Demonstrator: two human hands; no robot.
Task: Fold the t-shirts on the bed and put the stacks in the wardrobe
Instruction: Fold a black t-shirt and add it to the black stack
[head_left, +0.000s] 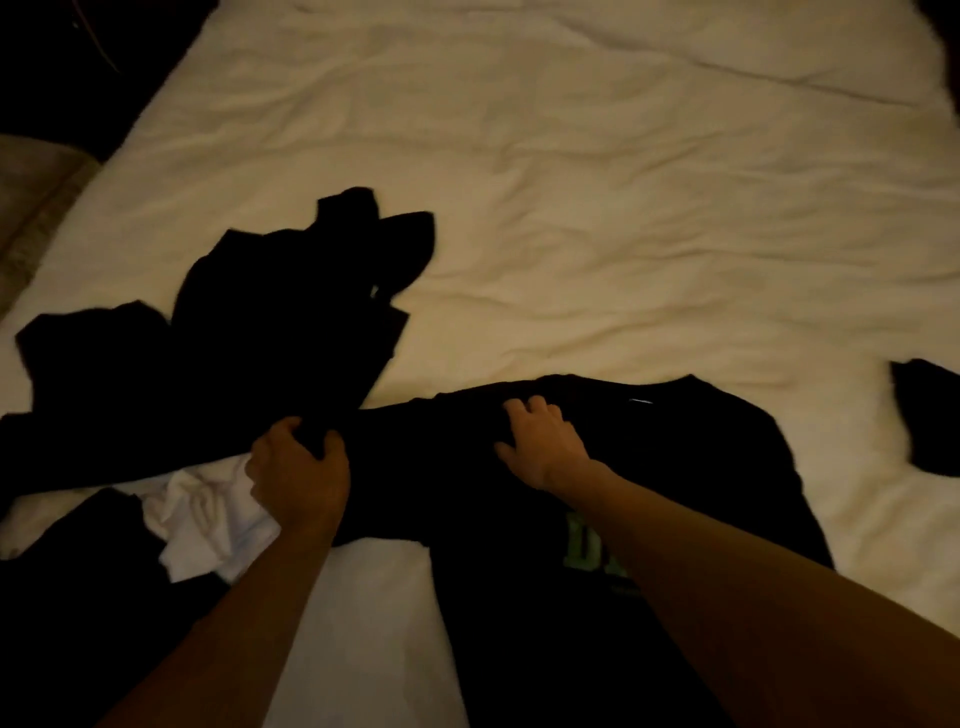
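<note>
Dim light falls on a rumpled white bed (597, 208); a black t-shirt (519, 597) with green lettering lies spread at its near edge; the left hand (301, 467) grips its sleeve, fingers curled; the right hand (543, 441) presses flat near the collar, fingers relaxed; a dark clothes pile (234, 338) lies left.

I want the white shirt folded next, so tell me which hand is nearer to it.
Left. The left hand grips black fabric right beside the crumpled white shirt; the right hand rests on the black t-shirt, farther off.

Both hands on black tee (675, 467) (bed (623, 208))
</note>
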